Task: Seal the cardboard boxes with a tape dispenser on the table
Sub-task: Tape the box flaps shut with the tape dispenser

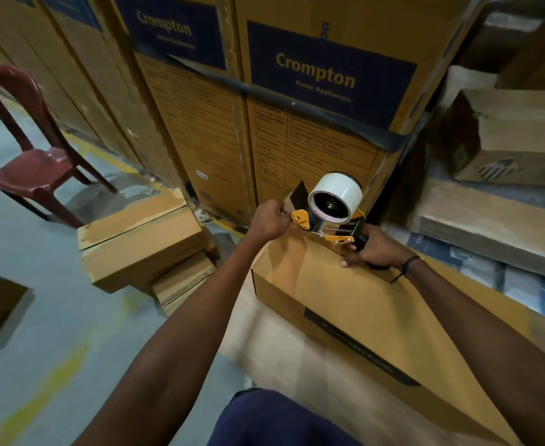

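Note:
A long brown cardboard box (pixel 361 304) lies in front of me, running from the centre toward the lower right. Over its far end I hold an orange and black tape dispenser (pixel 332 220) carrying a white roll of tape (pixel 338 193). My right hand (pixel 377 247) grips the dispenser's black handle, a dark band on its wrist. My left hand (pixel 269 218) is curled at the dispenser's orange front end and pinches something small there, probably the tape's loose end. A dark flap stands up just behind the dispenser.
Tall Crompton cartons (pixel 316 91) form a wall straight ahead. Smaller stacked boxes (pixel 142 246) sit on the grey floor to the left, with a red plastic chair (pixel 36 162) beyond them. More cartons and flattened cardboard (pixel 502 220) pile up on the right.

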Tool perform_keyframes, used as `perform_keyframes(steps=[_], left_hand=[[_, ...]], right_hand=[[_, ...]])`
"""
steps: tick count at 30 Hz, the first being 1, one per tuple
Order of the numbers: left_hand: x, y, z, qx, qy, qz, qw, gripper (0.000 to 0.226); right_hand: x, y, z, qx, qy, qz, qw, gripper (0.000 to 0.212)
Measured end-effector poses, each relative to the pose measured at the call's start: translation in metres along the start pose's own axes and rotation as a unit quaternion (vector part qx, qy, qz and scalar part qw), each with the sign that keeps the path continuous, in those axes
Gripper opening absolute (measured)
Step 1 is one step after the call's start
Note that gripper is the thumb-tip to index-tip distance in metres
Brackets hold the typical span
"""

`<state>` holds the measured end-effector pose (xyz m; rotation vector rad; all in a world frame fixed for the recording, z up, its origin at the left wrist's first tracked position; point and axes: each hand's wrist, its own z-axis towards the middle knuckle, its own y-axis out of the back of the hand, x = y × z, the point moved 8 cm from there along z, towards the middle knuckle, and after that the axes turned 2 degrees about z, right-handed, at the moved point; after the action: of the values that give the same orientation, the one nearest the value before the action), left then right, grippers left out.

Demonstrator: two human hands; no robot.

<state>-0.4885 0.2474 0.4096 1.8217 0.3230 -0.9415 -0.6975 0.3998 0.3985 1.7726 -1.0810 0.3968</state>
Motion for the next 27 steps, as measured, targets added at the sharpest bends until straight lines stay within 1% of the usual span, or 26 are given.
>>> perform_keyframes(steps=[1,3,5,7,10,13,15,17,20,25,27], left_hand=[[0.003,-0.001,0.003,0.0,-0.001,-0.003,1.0,0.014],[0.011,-0.001,0.01,-0.001,0.001,-0.015,1.0,0.017],[0.023,-0.001,0.016,0.003,0.008,-0.036,0.999,0.028],[0.035,-0.003,0.02,0.017,0.013,-0.055,0.998,0.034],[0.05,-0.009,0.022,0.019,0.027,-0.078,0.996,0.028],[0.071,-0.003,0.027,-0.017,0.059,-0.111,0.992,0.019],[0.085,0.002,0.035,-0.006,0.067,-0.124,0.99,0.02],[0.093,0.002,0.04,0.023,0.064,-0.121,0.99,0.021],[0.098,-0.004,0.043,0.041,0.059,-0.124,0.99,0.02],[0.106,-0.017,0.042,0.039,0.064,-0.122,0.99,0.023],[0.109,-0.022,0.042,0.037,0.068,-0.118,0.99,0.024]], right_hand=[[0.0,-0.001,0.004,-0.004,-0.001,-0.001,1.0,0.11],[0.002,-0.003,0.007,-0.015,-0.006,-0.003,1.0,0.102],[0.003,-0.005,0.012,-0.02,-0.007,-0.014,1.0,0.095],[0.002,-0.009,0.018,-0.018,-0.014,-0.023,0.999,0.092],[0.003,-0.011,0.025,-0.005,-0.031,-0.038,0.999,0.098],[-0.003,-0.008,0.029,0.006,-0.052,-0.052,0.997,0.099],[-0.008,-0.008,0.031,0.016,-0.063,-0.05,0.997,0.093],[-0.007,-0.01,0.032,0.026,-0.063,-0.049,0.996,0.082],[-0.009,-0.01,0.035,0.041,-0.055,-0.048,0.996,0.067],[-0.014,-0.012,0.037,0.056,-0.059,-0.037,0.996,0.061],[-0.016,-0.015,0.039,0.059,-0.06,-0.043,0.996,0.063]])
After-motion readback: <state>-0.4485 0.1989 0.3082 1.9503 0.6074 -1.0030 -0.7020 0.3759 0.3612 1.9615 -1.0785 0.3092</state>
